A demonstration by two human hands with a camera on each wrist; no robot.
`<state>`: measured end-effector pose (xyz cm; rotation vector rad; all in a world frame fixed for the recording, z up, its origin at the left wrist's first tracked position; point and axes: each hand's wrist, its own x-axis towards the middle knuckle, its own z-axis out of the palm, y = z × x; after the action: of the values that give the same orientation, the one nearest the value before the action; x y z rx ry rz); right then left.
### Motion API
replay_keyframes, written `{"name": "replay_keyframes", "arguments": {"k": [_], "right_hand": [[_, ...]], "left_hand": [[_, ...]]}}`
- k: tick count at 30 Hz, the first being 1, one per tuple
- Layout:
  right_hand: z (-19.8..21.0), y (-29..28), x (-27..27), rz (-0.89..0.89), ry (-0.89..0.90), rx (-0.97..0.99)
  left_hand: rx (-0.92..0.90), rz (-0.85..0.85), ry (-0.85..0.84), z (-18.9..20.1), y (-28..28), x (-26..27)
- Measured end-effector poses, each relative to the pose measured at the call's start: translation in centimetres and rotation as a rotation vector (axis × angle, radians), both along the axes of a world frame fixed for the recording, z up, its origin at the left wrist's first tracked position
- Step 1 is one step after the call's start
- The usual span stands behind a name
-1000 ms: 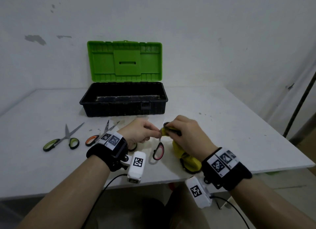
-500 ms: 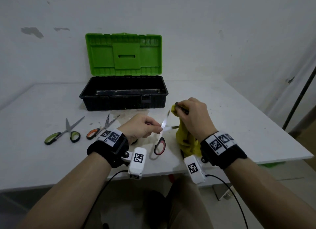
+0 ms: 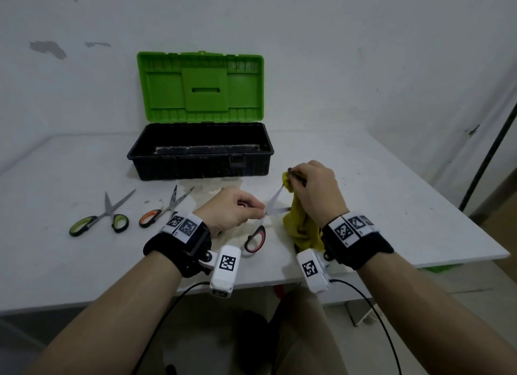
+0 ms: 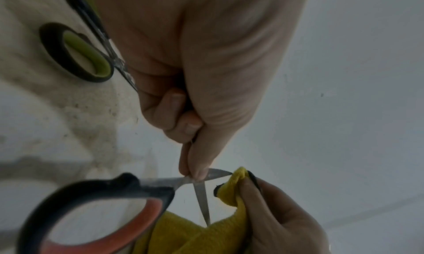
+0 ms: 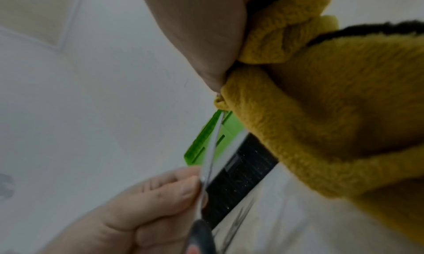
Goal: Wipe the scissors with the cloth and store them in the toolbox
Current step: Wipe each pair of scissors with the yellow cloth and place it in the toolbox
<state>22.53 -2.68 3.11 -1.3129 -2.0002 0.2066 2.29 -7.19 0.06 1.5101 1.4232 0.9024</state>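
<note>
Red-handled scissors are spread apart above the table. My left hand pinches them at the pivot, where the two blades cross. A yellow cloth is gripped by my right hand, which holds it folded around the tip of the upper blade. The rest of the cloth hangs down to the table. The toolbox stands behind, black tub bare, green lid up.
Green-handled scissors and orange-handled scissors lie on the white table left of my hands. A dark pole stands past the table's right edge. Cables hang from both wrist cameras.
My right hand slid the cloth up the blade from near the pivot to the tip. The left hand kept its hold on the scissors.
</note>
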Motion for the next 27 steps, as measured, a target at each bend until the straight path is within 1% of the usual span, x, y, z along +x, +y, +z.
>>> {"name": "replay_keyframes", "arguments": {"k": [1, 3, 5, 7, 9, 13, 16, 18, 19, 21, 23, 25, 27], "right_hand": [[0.3, 0.0, 0.2, -0.010, 0.024, 0.019], [0.4, -1.1, 0.3, 0.038, 0.027, 0.047], [-0.3, -2.7, -0.2, 0.135, -0.033, 0.033], [-1.3, -3.8, -0.8, 0.195, -0.084, -0.003], [-1.7, -3.7, -1.0, 0.179, -0.082, 0.006], [-1.1, -1.2, -0.2, 0.046, 0.011, 0.011], [-0.1, 0.1, 0.6, -0.042, 0.063, -0.005], [0.2, -0.6, 0.8, -0.022, 0.066, 0.029], [0.0, -1.4, 0.7, 0.024, 0.045, 0.040], [-0.6, -3.2, 0.0, 0.140, -0.035, 0.018], [-1.4, -4.4, -0.8, 0.197, -0.108, -0.015], [-1.8, -4.2, -1.2, 0.168, -0.126, -0.011], [-1.8, -3.3, -1.2, 0.119, -0.099, -0.005]], "left_hand": [[-0.013, 0.019, -0.016, 0.0, 0.0, 0.0], [-0.039, 0.055, -0.057, 0.1, 0.1, -0.1], [-0.042, 0.056, -0.094, 0.0, 0.3, -0.2], [-0.022, 0.017, -0.111, 0.1, 0.2, 0.2], [0.009, -0.007, -0.098, 0.3, 0.1, 0.6], [0.013, -0.020, -0.076, 0.2, -0.2, 0.6], [-0.029, 0.035, -0.108, 0.0, -0.1, 0.6], [-0.045, 0.065, -0.148, -0.1, 0.0, 0.4], [-0.046, 0.069, -0.162, -0.1, 0.0, 0.3], [-0.039, 0.054, -0.172, 0.1, 0.1, 0.3], [-0.018, 0.012, -0.151, 0.2, 0.0, 0.6], [0.013, -0.006, -0.110, 0.2, -0.1, 0.8], [0.035, 0.013, -0.081, 0.0, -0.2, 0.7]]}}
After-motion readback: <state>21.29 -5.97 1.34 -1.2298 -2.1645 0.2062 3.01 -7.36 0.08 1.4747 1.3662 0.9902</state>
